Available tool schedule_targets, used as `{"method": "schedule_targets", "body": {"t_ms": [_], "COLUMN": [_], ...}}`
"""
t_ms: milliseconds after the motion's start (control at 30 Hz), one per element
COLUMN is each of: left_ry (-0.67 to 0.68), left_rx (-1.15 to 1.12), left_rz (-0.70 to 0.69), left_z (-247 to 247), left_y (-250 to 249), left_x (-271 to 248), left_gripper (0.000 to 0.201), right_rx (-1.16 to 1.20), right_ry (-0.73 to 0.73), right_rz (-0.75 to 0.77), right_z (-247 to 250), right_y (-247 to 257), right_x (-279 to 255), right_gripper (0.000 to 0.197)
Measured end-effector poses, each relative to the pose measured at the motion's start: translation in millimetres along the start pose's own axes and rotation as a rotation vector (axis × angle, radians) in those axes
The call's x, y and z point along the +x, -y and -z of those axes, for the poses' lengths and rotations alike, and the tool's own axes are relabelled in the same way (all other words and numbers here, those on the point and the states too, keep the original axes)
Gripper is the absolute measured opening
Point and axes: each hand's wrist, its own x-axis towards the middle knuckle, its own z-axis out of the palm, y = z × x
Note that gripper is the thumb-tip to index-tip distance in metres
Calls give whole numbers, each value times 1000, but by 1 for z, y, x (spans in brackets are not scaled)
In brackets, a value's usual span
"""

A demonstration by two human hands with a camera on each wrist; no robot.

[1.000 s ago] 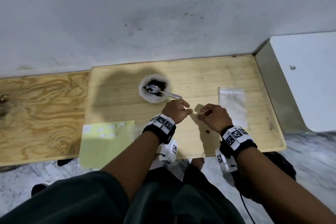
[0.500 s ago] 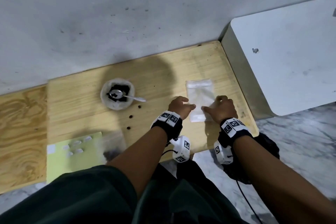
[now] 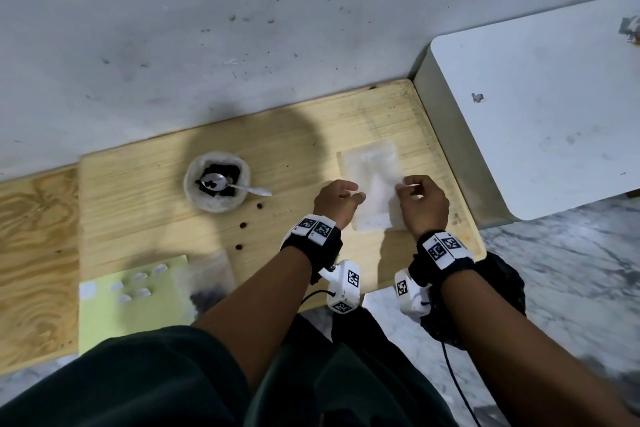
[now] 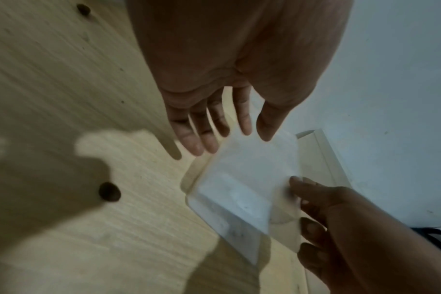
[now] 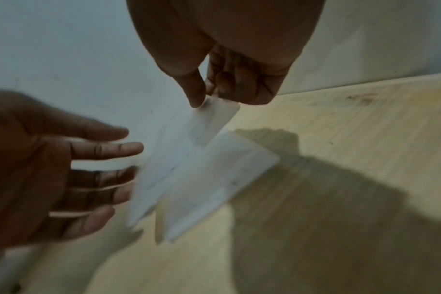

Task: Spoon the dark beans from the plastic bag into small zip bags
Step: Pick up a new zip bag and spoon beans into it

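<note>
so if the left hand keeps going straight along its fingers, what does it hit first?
Most likely the small zip bag that the right hand pinches by its edge. The left hand is open, fingertips right at the bag's near edge. Depth is unclear; contact can't be confirmed.

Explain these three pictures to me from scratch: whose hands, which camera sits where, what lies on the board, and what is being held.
No machine here: a person works bare-handed, with cameras strapped to the head and both wrists. The wide picture looks down from the head; the other two look along each hand. On the wooden board sits an open plastic bag of dark beans with a spoon in it; loose beans lie beside it. The right hand pinches one small zip bag off a stack. The left hand is open beside it, with no grip on anything.
</note>
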Motion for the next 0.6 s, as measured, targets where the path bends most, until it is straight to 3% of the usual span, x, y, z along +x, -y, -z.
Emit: {"method": "schedule_targets", "body": {"t_ms": [133,267,433,600], "left_ry": [-156,-260,-252,-257], "left_rx": [-92,-232,-44,110], "left_rz": [-231,-291,-400,-401], "left_z": [28,78,156,211], "left_y": [-5,-7,1,21], "left_x": [-15,-29,-51,-82], "left_gripper": [13,33,35,29], "right_rx": [257,242,116,-156], "right_ry": [195,515,497,696], "right_rz": [14,97,317,426], "right_z": [-4,-21,-55,-89], "right_y": [24,65,115,158], "right_x": [-9,-33,-58,-89], "right_gripper": [18,15,44,6]}}
